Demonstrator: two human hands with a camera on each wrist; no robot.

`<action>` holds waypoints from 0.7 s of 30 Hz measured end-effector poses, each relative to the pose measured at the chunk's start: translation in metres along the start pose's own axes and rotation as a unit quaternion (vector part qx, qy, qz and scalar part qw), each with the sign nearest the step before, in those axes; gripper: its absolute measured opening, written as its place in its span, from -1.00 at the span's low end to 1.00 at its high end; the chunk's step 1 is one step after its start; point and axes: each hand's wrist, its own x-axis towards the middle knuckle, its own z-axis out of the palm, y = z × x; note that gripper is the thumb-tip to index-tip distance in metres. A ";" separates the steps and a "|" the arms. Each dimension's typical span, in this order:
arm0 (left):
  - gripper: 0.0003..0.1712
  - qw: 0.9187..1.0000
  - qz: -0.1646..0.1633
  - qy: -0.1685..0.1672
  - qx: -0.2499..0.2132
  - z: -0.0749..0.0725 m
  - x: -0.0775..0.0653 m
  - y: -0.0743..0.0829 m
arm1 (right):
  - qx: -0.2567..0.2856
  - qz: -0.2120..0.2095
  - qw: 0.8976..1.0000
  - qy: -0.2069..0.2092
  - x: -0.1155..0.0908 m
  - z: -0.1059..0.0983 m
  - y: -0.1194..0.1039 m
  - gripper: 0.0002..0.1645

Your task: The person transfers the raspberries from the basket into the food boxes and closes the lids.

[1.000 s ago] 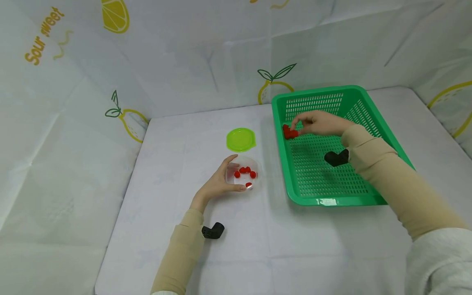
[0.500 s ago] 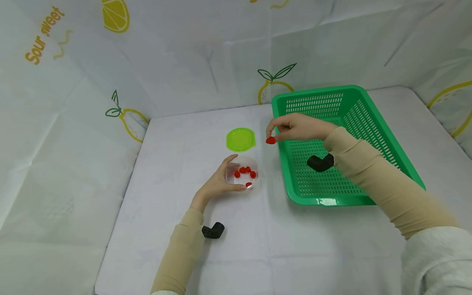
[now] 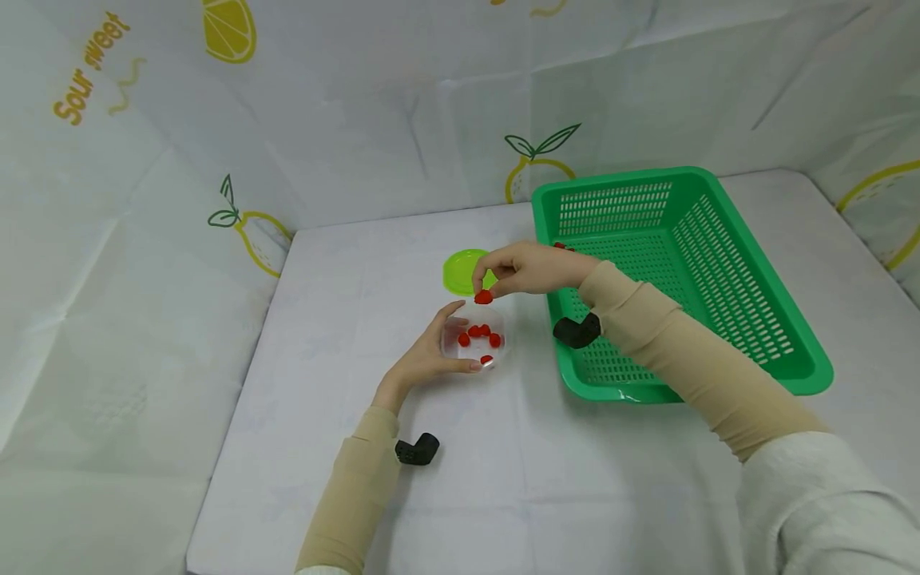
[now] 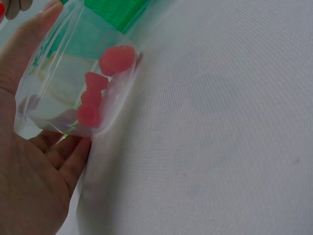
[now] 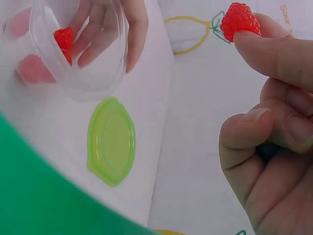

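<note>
Aloft, held raspberry [image 5: 240,22]: pinched between thumb and forefinger of the right hand [image 3: 535,267], other fingers bent toward the palm. Head view sets it by the far rim of the clear cup [image 4: 68,73]; probably just above, though height is hard to judge.
Left hand [image 3: 424,355]: curved round the cup, thumb on the near side, fingers on the far side. The two hands near each other, apart.
Cup berries [image 3: 494,340]: five red spots from the head, the nearest partly covered at the thumb tip. Left wrist view shows some low against the wall, blurred by plastic.
Right wrist view only: beaded skin of the pinched berry, plain and close.
Green lid [image 5: 111,142]: whole outline and tab in right wrist view; partly covered by the right hand from the head.
Green basket [image 3: 733,295]: full mesh tray from the head; a cut-off band at the right wrist.
Basket berries [image 3: 558,246]: mostly hidden behind the right hand; count unclear.
</note>
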 end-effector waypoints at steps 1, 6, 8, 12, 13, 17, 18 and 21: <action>0.11 1.000 0.000 0.001 0.000 0.000 0.000 0.000 | 0.002 -0.002 1.000 -0.003 0.002 0.002 0.000 -0.84; 0.09 1.000 0.001 0.002 0.001 0.000 0.000 0.000 | -0.002 -0.002 1.000 -0.020 0.011 0.010 0.000 -0.83; 0.08 1.000 0.000 0.000 0.000 0.000 0.000 -0.001 | -0.005 0.006 1.000 -0.029 0.014 0.013 0.000 -0.82; 0.11 1.000 -0.009 -0.004 -0.002 -0.001 0.000 -0.002 | -0.007 0.018 0.999 -0.046 0.022 0.019 0.000 -0.81; 0.11 1.000 -0.014 -0.005 -0.002 -0.001 0.000 -0.002 | -0.004 0.020 0.998 -0.051 0.024 0.020 0.001 -0.81; 0.14 1.000 -0.024 -0.009 -0.001 -0.002 -0.002 0.000 | 0.009 0.024 0.998 -0.063 0.032 0.024 0.005 -0.81; 0.14 1.000 -0.023 -0.011 -0.002 -0.002 -0.002 0.000 | 0.011 0.026 0.997 -0.065 0.033 0.025 0.005 -0.81; 0.14 1.000 -0.020 -0.010 -0.005 -0.002 -0.002 0.001 | 0.005 0.028 0.997 -0.071 0.038 0.028 0.009 -0.79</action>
